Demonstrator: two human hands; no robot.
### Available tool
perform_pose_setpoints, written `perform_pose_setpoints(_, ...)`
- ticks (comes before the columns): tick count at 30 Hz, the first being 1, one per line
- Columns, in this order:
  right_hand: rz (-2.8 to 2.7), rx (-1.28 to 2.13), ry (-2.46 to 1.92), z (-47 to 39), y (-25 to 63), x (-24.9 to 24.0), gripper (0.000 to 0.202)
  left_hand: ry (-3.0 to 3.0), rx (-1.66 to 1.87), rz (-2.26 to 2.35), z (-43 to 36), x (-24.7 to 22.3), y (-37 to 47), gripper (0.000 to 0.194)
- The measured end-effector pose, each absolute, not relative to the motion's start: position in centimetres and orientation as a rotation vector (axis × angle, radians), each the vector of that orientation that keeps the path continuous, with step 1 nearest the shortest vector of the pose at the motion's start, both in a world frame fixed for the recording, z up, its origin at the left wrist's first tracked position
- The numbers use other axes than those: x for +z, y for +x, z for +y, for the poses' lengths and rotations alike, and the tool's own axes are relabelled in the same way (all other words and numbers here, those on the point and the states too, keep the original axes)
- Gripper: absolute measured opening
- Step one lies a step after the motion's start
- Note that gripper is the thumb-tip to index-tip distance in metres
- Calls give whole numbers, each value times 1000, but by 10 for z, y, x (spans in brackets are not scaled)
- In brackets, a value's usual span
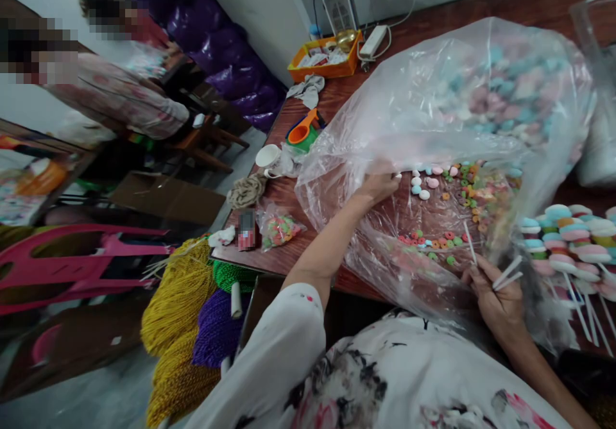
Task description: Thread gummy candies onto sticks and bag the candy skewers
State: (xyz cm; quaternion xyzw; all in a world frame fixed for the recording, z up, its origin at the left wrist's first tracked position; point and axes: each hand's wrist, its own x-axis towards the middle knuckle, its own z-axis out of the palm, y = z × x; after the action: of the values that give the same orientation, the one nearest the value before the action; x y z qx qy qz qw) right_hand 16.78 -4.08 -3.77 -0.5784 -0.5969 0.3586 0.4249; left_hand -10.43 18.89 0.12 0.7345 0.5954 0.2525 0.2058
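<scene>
My left hand (pixel 380 184) is on the clear plastic sheeting (pixel 332 166), its fingers closed and blurred, with a small white thing at the fingertips. White, pink and blue candies (pixel 424 194) lie just right of it. In my right hand (pixel 498 297) are several white sticks (pixel 508 274), one pointing up from thumb and finger. Small ring candies (pixel 450 244) in red, green and orange lie beyond that hand. A large clear bag of pastel candies (pixel 500 95) stands behind. Sticks threaded with candies (pixel 572 243) lie at the right.
On the table's left side are a small bag of rings (pixel 280 229), a cloth coil (pixel 246 190), a white cup (pixel 267 155) and an orange scoop (pixel 302 133). An orange basket (pixel 325 67) stands behind. Yellow cord bundles (pixel 178 294), a pink chair (pixel 86 256) and two people are leftward.
</scene>
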Motion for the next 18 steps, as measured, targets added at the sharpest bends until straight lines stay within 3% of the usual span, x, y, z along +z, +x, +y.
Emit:
perform_pose_setpoints(4,-1440,931,-1443,-42,169,-32,25,1723,984,1440,158,13,-90,21)
perform_pose_setpoints(8,-1582,755,-1410,-43,167,-12,26,1153,1136,1040,103,31,-74,53)
perform_pose_setpoints(18,-1958,499,-1357,-39,157,21,50,678,1344,934,33,39,-42,40)
